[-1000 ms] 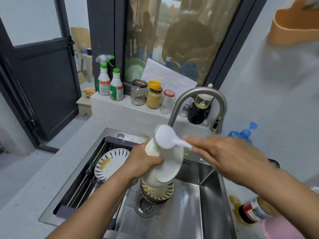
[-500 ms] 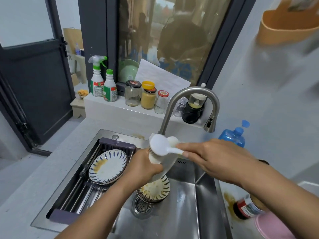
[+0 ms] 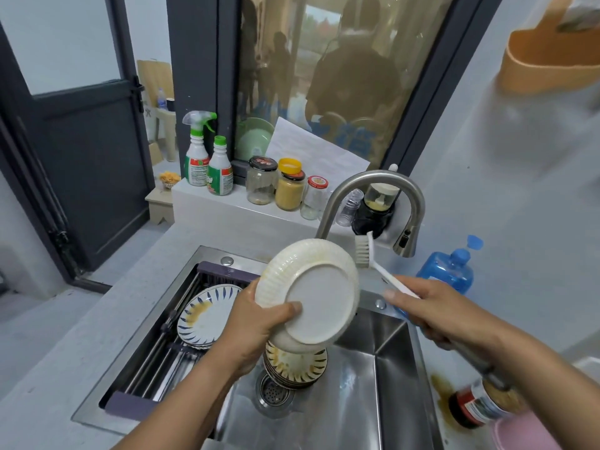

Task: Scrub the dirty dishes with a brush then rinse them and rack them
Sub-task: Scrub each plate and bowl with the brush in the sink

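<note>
Holding white ribbed plate (image 3: pixel 319 297) in L hand (image 3: pixel 256 326), up over stainless sink (image 3: pixel 389 368). Thumb curled onto flat underside, other fingers hidden behind rim. Plate tilted steeply, underside twd camera, brownish smear along upper rim.

Gripping white dish brush (image 3: pixel 362 251) by its handle w/ R hand (image 3: pixel 438 310), fingers wrapped round it. Bristle head up at plate's upper-right edge, bristles facing plate. Touching or just beside: can't tell. Both just below curved steel faucet (image 3: pixel 373 175).

Directly under held plate: stack of dirty plates (image 3: pixel 297 365), striped rims, sauce-stained, on sink floor just beside drain strainer (image 3: pixel 272 393).

L part of sink: drying rack (image 3: pixel 152 368) w/ blue-patterned plate (image 3: pixel 207 316) lying in it, brown stain on its face, at least one more plate beneath.

R counter: blue soap bottle (image 3: pixel 449 274) behind R hand. Nearer, labelled jar (image 3: pixel 477 409) partly behind R forearm, next to brown spill (image 3: pixel 440 389).

Ledge behind sink: 2 green-capped cleaner bottles (image 3: pixel 220 170), one w/ spray trigger, then row of glass jars (image 3: pixel 261 181), middle one w/ yellow lid. Orange wall holder (image 3: pixel 552 53) top R.
</note>
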A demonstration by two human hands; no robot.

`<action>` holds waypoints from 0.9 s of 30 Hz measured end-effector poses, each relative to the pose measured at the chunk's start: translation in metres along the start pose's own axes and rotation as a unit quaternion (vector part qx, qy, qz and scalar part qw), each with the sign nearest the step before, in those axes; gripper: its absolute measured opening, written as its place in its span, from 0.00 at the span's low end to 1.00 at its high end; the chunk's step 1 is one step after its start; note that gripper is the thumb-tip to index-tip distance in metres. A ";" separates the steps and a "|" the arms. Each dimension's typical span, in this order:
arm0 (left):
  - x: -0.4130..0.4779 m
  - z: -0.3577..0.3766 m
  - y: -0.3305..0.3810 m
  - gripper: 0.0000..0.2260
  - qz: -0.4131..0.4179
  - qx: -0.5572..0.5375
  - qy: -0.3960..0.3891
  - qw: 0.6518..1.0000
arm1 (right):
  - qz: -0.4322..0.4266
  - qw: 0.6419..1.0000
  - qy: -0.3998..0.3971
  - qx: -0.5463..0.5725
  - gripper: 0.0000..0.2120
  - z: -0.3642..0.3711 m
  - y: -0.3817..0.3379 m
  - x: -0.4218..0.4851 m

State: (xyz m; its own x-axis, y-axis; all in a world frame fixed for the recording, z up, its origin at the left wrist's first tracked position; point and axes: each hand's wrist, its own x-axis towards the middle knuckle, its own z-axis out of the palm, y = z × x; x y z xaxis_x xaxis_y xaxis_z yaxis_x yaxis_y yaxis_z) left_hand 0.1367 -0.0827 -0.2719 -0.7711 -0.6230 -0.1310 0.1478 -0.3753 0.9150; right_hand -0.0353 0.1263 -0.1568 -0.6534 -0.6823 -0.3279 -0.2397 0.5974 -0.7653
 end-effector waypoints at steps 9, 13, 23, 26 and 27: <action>0.000 -0.002 0.005 0.34 -0.062 -0.102 -0.124 0.985 | -0.013 0.999 -0.028 0.008 0.12 0.022 -0.020 0.008; 0.011 -0.011 0.026 0.29 -0.059 0.127 -0.208 0.968 | -0.057 0.991 -0.024 -0.122 0.13 0.019 -0.035 0.009; 0.012 -0.010 -0.001 0.21 0.001 0.321 -0.112 0.941 | -0.194 0.834 0.035 -0.516 0.20 0.024 -0.070 -0.024; 0.009 -0.010 -0.002 0.18 0.020 0.308 -0.100 0.946 | -0.198 0.816 0.015 -0.543 0.19 0.030 -0.068 -0.025; 0.006 -0.010 -0.001 0.17 0.025 0.293 -0.089 0.952 | -0.180 0.834 0.019 -0.521 0.18 0.024 -0.066 -0.022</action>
State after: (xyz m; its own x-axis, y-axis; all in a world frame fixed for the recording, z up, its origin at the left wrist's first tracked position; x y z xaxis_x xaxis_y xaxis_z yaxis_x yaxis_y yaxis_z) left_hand 0.1381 -0.0931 -0.2778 -0.8729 -0.4838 -0.0627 -0.1436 0.1319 0.9808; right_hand 0.0118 0.0920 -0.1125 -0.4220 -0.8946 -0.1471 -0.9063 0.4122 0.0931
